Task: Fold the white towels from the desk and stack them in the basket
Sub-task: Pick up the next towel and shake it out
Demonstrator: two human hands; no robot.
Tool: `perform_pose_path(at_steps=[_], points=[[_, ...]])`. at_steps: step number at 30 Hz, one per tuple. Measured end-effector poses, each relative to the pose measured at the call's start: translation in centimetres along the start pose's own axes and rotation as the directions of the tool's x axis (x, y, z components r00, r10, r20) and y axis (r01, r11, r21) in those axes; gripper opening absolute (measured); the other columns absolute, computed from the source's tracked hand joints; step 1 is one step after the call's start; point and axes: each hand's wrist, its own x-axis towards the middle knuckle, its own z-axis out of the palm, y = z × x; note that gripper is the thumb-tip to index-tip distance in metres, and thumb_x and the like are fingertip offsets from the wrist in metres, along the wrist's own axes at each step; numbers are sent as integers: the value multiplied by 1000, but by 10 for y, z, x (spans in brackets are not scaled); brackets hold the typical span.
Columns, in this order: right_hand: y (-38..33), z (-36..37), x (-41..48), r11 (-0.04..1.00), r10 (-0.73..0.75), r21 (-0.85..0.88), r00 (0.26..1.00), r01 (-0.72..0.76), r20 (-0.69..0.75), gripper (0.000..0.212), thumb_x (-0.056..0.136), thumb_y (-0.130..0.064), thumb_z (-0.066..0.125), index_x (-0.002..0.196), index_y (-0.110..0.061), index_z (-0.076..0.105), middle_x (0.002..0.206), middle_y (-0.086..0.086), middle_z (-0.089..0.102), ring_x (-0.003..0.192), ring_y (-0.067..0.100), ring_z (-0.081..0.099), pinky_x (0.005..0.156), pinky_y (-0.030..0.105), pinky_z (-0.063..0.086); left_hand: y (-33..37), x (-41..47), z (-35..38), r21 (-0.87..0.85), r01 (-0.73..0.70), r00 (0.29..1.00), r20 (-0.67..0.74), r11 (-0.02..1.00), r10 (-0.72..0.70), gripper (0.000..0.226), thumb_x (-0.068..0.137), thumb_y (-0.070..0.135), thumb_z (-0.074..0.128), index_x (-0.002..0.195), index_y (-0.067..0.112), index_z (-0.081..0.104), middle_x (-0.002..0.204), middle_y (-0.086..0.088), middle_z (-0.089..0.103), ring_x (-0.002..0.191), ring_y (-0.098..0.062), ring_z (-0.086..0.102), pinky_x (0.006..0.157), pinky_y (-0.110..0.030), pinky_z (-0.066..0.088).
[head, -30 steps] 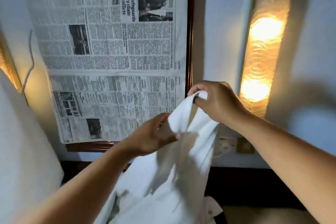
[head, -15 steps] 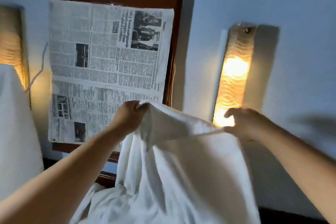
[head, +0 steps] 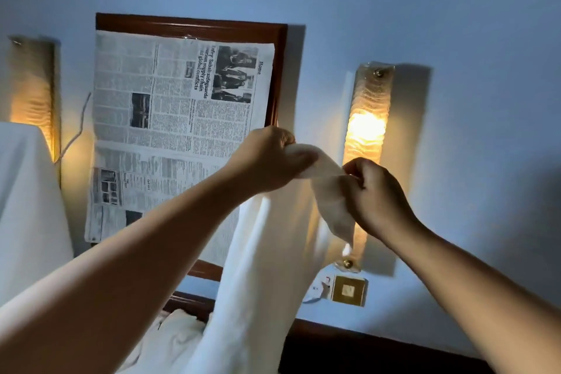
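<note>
Left hand (head: 270,158), right hand (head: 375,191) close on towel (head: 258,267) edge

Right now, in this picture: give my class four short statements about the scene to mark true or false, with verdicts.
1. The left hand and the right hand both grip the white towel. True.
2. The towel lies spread out flat. False: it hangs down from the two hands.
3. A newspaper covers most of the wooden frame on the wall. True.
4. The wall lamp right of the frame is off. False: it glows.
</note>
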Motion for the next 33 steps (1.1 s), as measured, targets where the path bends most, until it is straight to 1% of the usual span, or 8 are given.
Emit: perform_pose_path(at_steps=[4, 9, 11, 14, 18, 23, 29, 33], points=[[0, -30, -30, 911, -178, -387, 982, 141, -64, 11, 94, -22, 48, 84, -23, 52, 74, -5, 57, 67, 23, 52, 53, 31, 35, 8, -29, 2, 40, -311, 940, 163, 950, 301, 68, 64, 81, 64, 90, 18, 59, 73, 5, 61, 60, -13, 56, 50, -28, 42], [-2, -75, -50, 838, -86, -545, 991, 17, -102, 29, 91, -20, 48, 63, -24, 42, 60, -7, 46, 60, 23, 47, 48, 25, 28, 0, -58, 32, 156, -537, 843, 99, 829, 528, 25, 95, 42, 56, 107, 21, 51, 91, -1, 62, 66, -30, 61, 53, -39, 53], [2, -84, -62, 886, 21, -461, 998, -49, -66, 35, 94, -15, 46, 61, -23, 40, 60, -8, 45, 58, 9, 45, 47, 23, 30, -8, -83, 46, 46, -475, 878, 91, 879, 470, 13, 98, 32, 55, 99, 19, 55, 83, 0, 60, 66, -33, 59, 51, -34, 47], [10, -87, -93, 928, 134, -354, 991, -121, 11, 29, 97, -12, 44, 70, -13, 55, 64, -5, 50, 60, 11, 46, 46, 10, 30, -32, -141, 78, -71, -238, 910, 332, 969, 248, 13, 100, 26, 57, 90, 18, 61, 75, 1, 62, 73, -31, 63, 56, -32, 36], [15, -91, -153, 921, 285, -288, 958, -263, 37, 25, 97, -11, 43, 85, 0, 62, 70, 8, 54, 66, 19, 46, 50, 17, 30, -69, -253, 113, -35, 93, 757, 651, 995, -48, 14, 102, 28, 55, 105, 24, 68, 90, 3, 67, 84, -18, 62, 66, -30, 39], [46, -155, -240, 846, 468, -237, 878, -478, -103, 28, 95, -17, 42, 86, 1, 61, 65, 5, 43, 62, 19, 40, 57, 30, 30, -115, -376, 99, 196, 337, 594, 715, 921, -369, 25, 102, 35, 54, 77, 29, 54, 79, 2, 63, 83, -28, 60, 67, -33, 48], [100, -262, -357, 659, 717, -72, 654, -749, -242, 38, 72, -37, 45, 78, 0, 53, 72, 8, 38, 69, 21, 38, 66, 34, 27, 13, -359, 94, 65, 230, 829, 509, 971, -231, 22, 91, 13, 52, 104, 18, 68, 98, -14, 72, 95, -39, 66, 77, -39, 50], [68, -321, -407, 746, 666, -132, 734, -652, 138, 71, 61, -74, 75, 109, -22, 66, 98, -11, 65, 94, 10, 60, 84, 34, 47, 244, -324, 99, -256, -159, 900, 359, 953, 247, 28, 75, 9, 45, 94, 12, 66, 85, -12, 71, 84, -35, 67, 67, -38, 53]])
